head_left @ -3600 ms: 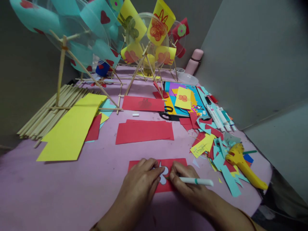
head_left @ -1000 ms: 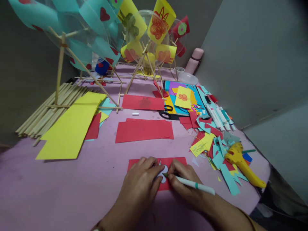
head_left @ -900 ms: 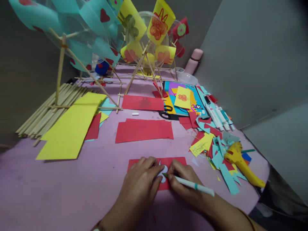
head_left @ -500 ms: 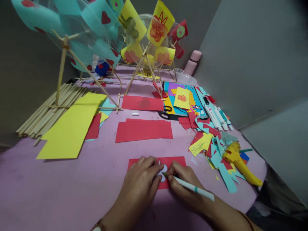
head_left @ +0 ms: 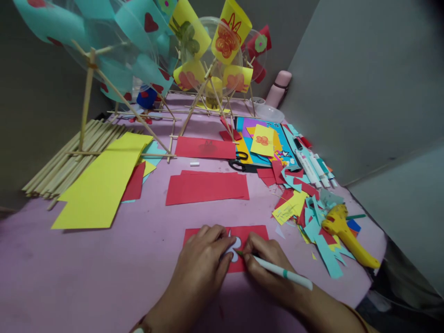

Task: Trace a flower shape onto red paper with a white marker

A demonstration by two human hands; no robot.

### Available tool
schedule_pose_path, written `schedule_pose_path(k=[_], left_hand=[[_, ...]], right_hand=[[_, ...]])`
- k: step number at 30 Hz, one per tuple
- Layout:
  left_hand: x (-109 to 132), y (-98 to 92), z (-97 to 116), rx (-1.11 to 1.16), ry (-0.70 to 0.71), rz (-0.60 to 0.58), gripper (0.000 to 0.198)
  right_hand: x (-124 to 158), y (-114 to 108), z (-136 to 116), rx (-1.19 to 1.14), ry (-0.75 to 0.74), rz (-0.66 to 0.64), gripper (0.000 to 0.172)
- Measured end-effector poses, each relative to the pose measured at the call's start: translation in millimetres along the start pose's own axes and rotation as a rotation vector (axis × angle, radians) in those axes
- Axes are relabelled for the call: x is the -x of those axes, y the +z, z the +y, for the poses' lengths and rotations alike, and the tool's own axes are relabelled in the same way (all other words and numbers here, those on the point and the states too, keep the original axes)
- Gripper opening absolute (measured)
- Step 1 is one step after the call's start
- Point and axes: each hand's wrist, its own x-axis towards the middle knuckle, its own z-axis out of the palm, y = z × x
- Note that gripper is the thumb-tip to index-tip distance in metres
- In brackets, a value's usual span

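My right hand (head_left: 265, 259) is closed around a white felt-tip pen (head_left: 285, 273) with a green band. Its green tip touches the edge of a small white butterfly-shaped paper cutout (head_left: 236, 244). The cutout lies flat on a strip of red paper (head_left: 249, 230) at the front of the table. With bent fingers and thumb, my left hand (head_left: 204, 254) presses the cutout down on the strip and hides its left part. Just beyond, more red paper strips (head_left: 208, 188) lie stacked. A further red strip (head_left: 189, 147) bears a dark drawn figure.
Yellow sheets (head_left: 104, 180) and bundled sticks (head_left: 65, 162) lie left. At right are paper scraps (head_left: 294, 203), a yellow glue gun (head_left: 350, 238), markers (head_left: 308, 169) and black scissors (head_left: 237, 162). Stick-framed paper wheels (head_left: 211, 69) stand behind, with a pink bottle (head_left: 278, 88).
The pen has shifted slightly: its tip sits a little lower along the cutout's edge and its back end is lower and farther right. My left hand stays in place.
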Motion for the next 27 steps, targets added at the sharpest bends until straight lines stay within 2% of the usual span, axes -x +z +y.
schedule_pose_path(k=[11,27], left_hand=[[0.4,-1.7,1.1,0.015,0.006,0.016,0.027],[-0.4,-0.4,-0.1,0.014,0.009,0.022,0.027]], right_hand=[[3.2,-0.7,3.1,-0.02,0.061,-0.025,0.008],[4.6,-1.0,3.1,-0.032,0.029,-0.049,0.009]])
